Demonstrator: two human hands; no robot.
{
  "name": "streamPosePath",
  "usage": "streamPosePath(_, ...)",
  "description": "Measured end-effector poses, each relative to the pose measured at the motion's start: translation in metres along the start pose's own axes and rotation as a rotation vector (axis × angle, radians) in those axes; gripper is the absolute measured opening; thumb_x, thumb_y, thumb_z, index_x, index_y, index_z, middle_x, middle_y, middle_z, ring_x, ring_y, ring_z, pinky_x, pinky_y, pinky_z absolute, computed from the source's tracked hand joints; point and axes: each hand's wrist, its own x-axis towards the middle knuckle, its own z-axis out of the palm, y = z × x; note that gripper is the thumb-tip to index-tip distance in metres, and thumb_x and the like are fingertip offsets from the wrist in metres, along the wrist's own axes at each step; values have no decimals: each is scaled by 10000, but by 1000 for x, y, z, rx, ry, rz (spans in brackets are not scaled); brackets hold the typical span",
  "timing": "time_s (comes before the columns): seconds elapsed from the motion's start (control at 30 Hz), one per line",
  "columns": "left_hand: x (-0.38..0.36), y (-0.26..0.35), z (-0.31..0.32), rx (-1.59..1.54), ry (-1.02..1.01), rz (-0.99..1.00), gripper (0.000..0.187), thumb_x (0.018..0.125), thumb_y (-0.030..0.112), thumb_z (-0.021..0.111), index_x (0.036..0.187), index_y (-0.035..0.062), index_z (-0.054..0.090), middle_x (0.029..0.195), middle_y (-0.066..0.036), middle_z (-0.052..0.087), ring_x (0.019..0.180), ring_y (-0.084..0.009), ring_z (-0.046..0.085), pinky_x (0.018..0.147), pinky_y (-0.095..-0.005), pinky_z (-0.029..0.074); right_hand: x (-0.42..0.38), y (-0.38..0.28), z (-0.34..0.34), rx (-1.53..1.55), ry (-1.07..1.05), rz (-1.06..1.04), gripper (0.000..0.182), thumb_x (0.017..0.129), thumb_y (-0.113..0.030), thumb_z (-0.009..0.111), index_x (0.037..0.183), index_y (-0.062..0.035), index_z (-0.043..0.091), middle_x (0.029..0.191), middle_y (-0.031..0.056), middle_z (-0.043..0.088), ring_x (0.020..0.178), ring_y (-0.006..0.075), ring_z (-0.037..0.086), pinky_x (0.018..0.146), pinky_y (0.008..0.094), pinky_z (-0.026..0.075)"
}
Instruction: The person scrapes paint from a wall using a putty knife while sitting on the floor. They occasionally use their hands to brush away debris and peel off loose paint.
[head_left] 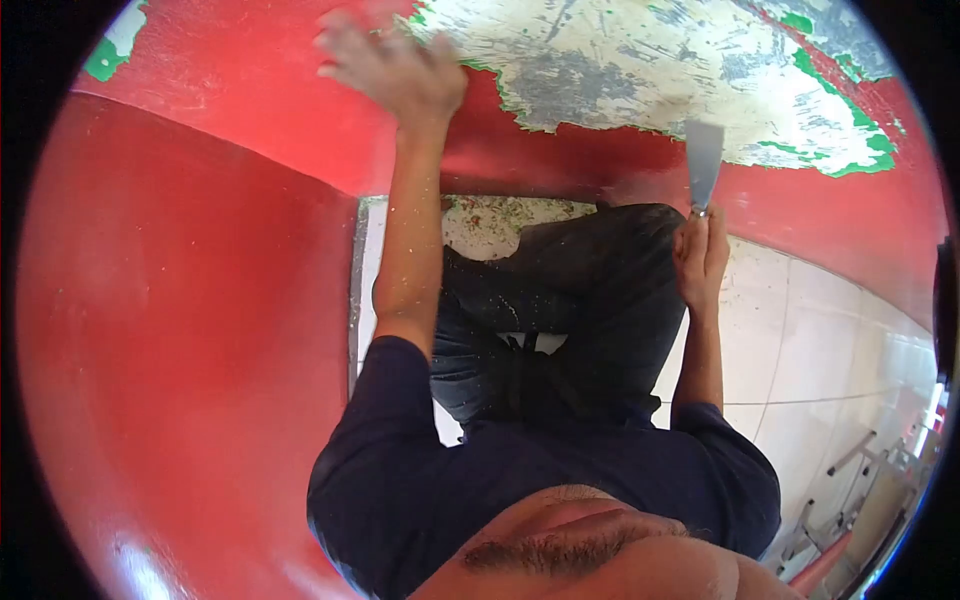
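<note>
Right hand (702, 258) gripping scraper (703, 165), left hand (395, 65) open, flat on red wall (590, 155). Best keeping blade low under paint edge (640, 125).

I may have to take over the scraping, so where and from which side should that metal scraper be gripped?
Grip the scraper by its handle, below the blade, as the right hand does: fingers wrapped around it from the floor side. The flat, widening blade points up at the wall, where the red paint is peeled, so its edge stays free. The left hand lies flat on the red wall.
</note>
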Motion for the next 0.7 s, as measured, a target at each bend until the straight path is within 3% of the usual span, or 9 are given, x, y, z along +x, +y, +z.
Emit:
streamPosePath(0.03,-2,-3,10,-118,127,-217,598,944,420,458,1291,-67,476,1325,-278,446,1337,-468,174,1109,-589,56,-8,17,-5,-31,-31,32,291,1003,-243,416,1187,-37,506,623,-8,433,528,86,426,478,237,352)
streamPosePath(0.1,-10,-4,16,-210,208,-337,630,933,435,477,1300,-76,476,1345,-288,415,1401,-480,89,1110,-608,30,-14,43,-9,-95,-92,75,276,994,-225,411,1163,-37,523,622,40,510,540,127,486,516,285,401)
streamPosePath(0.17,-20,-3,13,-136,103,-151,625,921,415,525,1280,-96,481,1341,-294,409,1376,-462,209,1114,-583,135,-19,55,-11,-171,-174,8,280,991,-221,409,1172,-41,523,620,58,521,541,161,518,526,308,417)
streamPosePath(0.27,-4,12,-11,-121,50,-52,531,866,224,640,1277,-71,481,1331,-265,404,1229,-387,411,1076,-482,306,-12,60,-7,-166,-232,-59,287,986,-216,404,1179,-41,525,617,79,542,540,197,558,530,322,431)
streamPosePath(0.3,6,18,-16,-60,108,-85,363,816,130,698,1122,-41,605,1265,-246,468,1119,-331,504,910,-408,463,-9,61,-7,-145,-238,-34,287,985,-217,405,1178,-42,526,618,80,544,542,197,562,531,323,433)
streamPosePath(0.4,16,12,-15,-129,189,-125,200,810,129,704,944,-11,656,1049,-180,588,955,-273,580,796,-365,505,-8,59,-7,-113,-218,4,288,986,-222,408,1180,-44,526,629,87,549,556,199,569,538,324,435)
streamPosePath(0.5,19,9,-17,-104,183,-102,115,807,103,701,822,3,646,834,-106,613,797,-235,609,681,-328,512,-11,60,-7,-102,-198,-5,290,987,-225,410,1182,-43,524,628,84,546,554,198,562,535,323,430)
streamPosePath(0.6,27,20,-24,-57,146,-208,117,828,95,669,767,4,626,754,-94,602,728,-238,597,652,-329,504,-13,56,-4,-100,-180,-28,292,990,-225,409,1185,-41,523,619,80,538,542,192,554,532,320,426)
streamPosePath(0.7,25,1,-26,33,175,-79,106,884,71,603,811,-2,580,747,-83,567,716,-202,574,564,-316,483,-15,50,-5,-108,-196,4,294,992,-224,407,1189,-40,523,616,78,534,544,184,551,534,318,426)
